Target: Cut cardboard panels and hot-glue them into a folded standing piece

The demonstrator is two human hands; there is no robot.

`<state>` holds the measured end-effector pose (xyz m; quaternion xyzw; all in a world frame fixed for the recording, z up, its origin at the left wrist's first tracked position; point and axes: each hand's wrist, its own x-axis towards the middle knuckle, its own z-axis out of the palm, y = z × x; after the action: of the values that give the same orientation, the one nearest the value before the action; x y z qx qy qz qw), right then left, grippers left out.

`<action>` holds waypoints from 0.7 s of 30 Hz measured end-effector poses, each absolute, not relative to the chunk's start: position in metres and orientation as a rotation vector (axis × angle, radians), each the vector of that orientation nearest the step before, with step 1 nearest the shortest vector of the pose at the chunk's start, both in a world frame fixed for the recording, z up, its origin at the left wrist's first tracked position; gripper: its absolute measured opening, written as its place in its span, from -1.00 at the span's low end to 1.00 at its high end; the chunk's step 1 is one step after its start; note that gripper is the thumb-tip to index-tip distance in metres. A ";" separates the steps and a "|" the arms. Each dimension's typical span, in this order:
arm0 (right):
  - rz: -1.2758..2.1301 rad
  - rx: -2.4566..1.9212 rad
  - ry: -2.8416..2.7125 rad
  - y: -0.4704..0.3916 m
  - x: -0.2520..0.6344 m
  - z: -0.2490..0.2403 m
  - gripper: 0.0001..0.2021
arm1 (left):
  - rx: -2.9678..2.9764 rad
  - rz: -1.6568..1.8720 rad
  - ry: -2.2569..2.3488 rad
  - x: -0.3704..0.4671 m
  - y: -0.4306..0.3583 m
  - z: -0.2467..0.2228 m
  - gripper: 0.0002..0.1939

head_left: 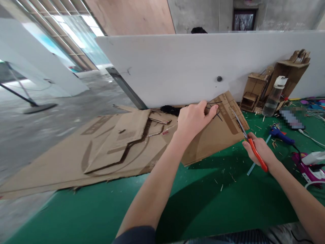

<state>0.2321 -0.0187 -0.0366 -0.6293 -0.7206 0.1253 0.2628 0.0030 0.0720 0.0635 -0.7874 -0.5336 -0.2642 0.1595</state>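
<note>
My left hand (191,118) is closed on the upper part of a brown cardboard piece (205,144), thumb and fingers near some dark lines on its face. The piece is tilted, its lower edge raised over the green table. In my right hand (262,152) is a pair of scissors (257,156) with orange handles. The scissors' blades lie along the right part of the cardboard, pointing up and left. Whether the blades are apart or have cut into the board I cannot tell.
Larger cardboard sheets (68,149) spread to the left, overhanging the green table (114,206). A white panel (165,67) stands behind. To the right are a water bottle (273,98), cardboard models (286,74), a phone (291,118), a blue glue gun (281,135) and a purple-and-white device (308,171).
</note>
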 end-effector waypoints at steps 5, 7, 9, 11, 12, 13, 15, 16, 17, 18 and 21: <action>0.286 -1.734 -1.968 -0.017 0.232 -0.039 -0.75 | -2.240 -0.764 -1.546 0.004 0.072 0.063 -0.47; 0.293 -1.723 -1.963 -0.017 0.232 -0.040 -0.74 | -2.245 -0.773 -1.543 0.004 0.073 0.062 -0.47; 0.299 -1.720 -1.952 -0.017 0.232 -0.041 -0.75 | -2.242 -0.769 -1.541 0.003 0.074 0.061 -0.47; 0.313 -1.722 -1.934 -0.017 0.232 -0.041 -0.77 | -2.233 -0.752 -1.547 0.003 0.074 0.060 -0.47; 0.323 -1.716 -1.927 -0.017 0.233 -0.041 -0.77 | -2.231 -0.748 -1.547 0.003 0.074 0.060 -0.46; 0.332 -1.699 -1.928 -0.017 0.233 -0.040 -0.76 | -2.234 -0.747 -1.544 0.003 0.074 0.060 -0.46; 0.367 -1.645 -1.954 -0.018 0.235 -0.038 -0.73 | -2.252 -0.755 -1.533 0.003 0.074 0.060 -0.45; 0.390 -1.611 -1.973 -0.018 0.237 -0.037 -0.72 | -2.262 -0.758 -1.525 0.003 0.074 0.060 -0.45; 0.414 -1.579 -1.990 -0.019 0.238 -0.036 -0.70 | -2.272 -0.754 -1.520 0.004 0.073 0.060 -0.45; 0.436 -1.550 -2.006 -0.020 0.239 -0.035 -0.70 | -2.280 -0.745 -1.516 0.005 0.073 0.059 -0.46; 0.454 -1.546 -2.024 -0.022 0.240 -0.032 -0.70 | -2.296 -0.708 -1.516 0.006 0.070 0.058 -0.47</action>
<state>0.2395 -0.0225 -0.0316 -0.5747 -0.7524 0.1687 0.2740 0.0060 0.0705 0.0579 -0.7990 -0.5277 -0.2464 0.1497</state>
